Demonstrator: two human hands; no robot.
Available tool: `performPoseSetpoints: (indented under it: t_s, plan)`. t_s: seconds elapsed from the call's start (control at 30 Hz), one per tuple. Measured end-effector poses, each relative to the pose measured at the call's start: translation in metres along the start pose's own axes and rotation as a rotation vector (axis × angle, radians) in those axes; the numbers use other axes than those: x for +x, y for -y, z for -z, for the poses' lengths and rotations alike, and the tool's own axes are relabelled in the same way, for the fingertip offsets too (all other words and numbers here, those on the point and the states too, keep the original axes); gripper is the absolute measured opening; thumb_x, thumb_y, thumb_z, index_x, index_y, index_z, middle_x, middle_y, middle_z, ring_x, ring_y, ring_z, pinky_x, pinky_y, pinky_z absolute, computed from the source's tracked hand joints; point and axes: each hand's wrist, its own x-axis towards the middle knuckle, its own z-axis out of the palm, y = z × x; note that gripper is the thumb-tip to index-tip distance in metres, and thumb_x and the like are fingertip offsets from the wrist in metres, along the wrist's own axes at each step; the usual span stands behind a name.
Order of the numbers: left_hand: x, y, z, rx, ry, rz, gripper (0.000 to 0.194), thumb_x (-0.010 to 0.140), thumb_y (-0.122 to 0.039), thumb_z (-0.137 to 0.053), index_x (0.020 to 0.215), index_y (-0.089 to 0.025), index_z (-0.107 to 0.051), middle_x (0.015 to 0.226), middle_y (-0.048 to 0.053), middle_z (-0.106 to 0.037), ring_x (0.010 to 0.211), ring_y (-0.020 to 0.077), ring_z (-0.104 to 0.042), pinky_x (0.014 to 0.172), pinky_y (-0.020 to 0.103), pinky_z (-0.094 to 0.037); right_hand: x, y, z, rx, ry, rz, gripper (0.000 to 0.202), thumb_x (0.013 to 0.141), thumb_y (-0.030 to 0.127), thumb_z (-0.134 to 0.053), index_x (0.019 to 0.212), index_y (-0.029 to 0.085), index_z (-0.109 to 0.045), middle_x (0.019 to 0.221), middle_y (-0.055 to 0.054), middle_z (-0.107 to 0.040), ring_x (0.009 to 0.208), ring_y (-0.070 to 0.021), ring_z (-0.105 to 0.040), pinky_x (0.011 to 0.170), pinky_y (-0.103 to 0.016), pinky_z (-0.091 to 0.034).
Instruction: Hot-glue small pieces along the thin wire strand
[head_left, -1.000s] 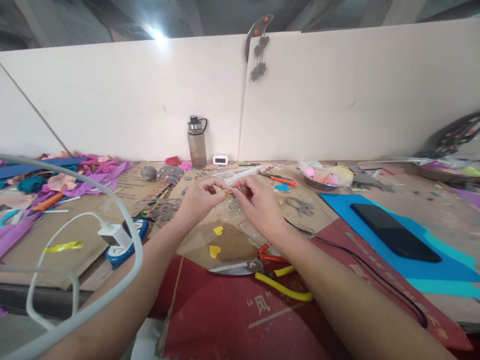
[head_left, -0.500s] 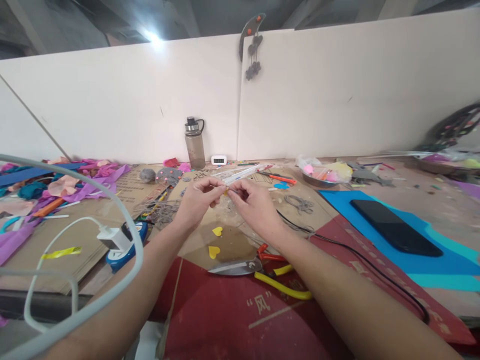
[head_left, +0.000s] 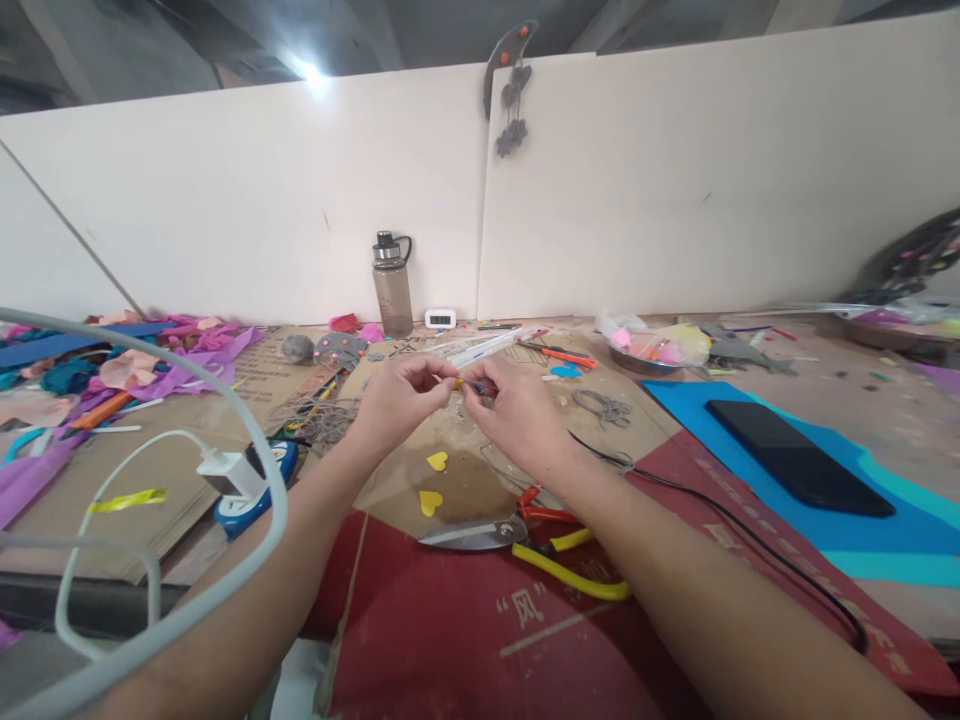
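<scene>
My left hand (head_left: 401, 397) and my right hand (head_left: 516, 405) meet fingertip to fingertip above the cardboard, both closed in a pinch. A small yellow piece (head_left: 459, 384) shows between the fingertips; its shape is mostly hidden. Something thin and dark sits in my right fingers, too small to name. Closer to me lie two yellow hearts (head_left: 430, 502), one behind the other. Scissors with yellow handles (head_left: 566, 575) rest partly under my right forearm, beside a red-handled tool (head_left: 544, 512). Thin grey string (head_left: 600, 405) is coiled to the right of my right hand.
A bottle (head_left: 393, 295) and a small white digital clock (head_left: 440, 319) stand by the white partition. A black phone (head_left: 799, 455) lies on blue sheets at right. A white cable (head_left: 276, 480) loops across the left foreground, near a charger (head_left: 229, 475). Coloured scraps (head_left: 131, 370) pile at left.
The view has shifted slightly. Both hands stay pinched together at nearly the same place, and a bit more of the yellow piece shows between the fingertips.
</scene>
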Motion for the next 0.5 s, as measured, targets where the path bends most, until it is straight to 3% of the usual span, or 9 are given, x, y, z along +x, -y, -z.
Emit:
performPoseSetpoints:
  t_s: [0.3,0.5]
  plan:
    - [-0.0038,0.0057,-0.0004,0.096,0.013,-0.057,0.014,0.074,-0.021,-0.059,0.083,-0.017,-0.069,0.075,0.004,-0.07,0.068,0.0136,-0.064,0.062,0.023,-0.05,-0.0017,0.0006,0.0002,-0.138,-0.001,0.023,0.006,0.078,0.018,-0.051,0.074,0.021,-0.054,0.072,-0.002,-0.055,0.068,-0.0162,-0.049,0.061,-0.028,-0.032]
    - [-0.0041,-0.0009,-0.0018,-0.008,-0.031,0.004,0.009,0.075,-0.021,-0.059,0.076,-0.016,-0.065,0.063,0.001,-0.066,0.06,0.014,-0.066,0.058,0.023,-0.052,-0.001,-0.0007,0.0005,0.015,0.004,0.017,0.006,0.084,0.02,-0.05,0.089,0.02,-0.053,0.084,-0.004,-0.057,0.073,-0.0163,-0.05,0.065,-0.029,-0.037]
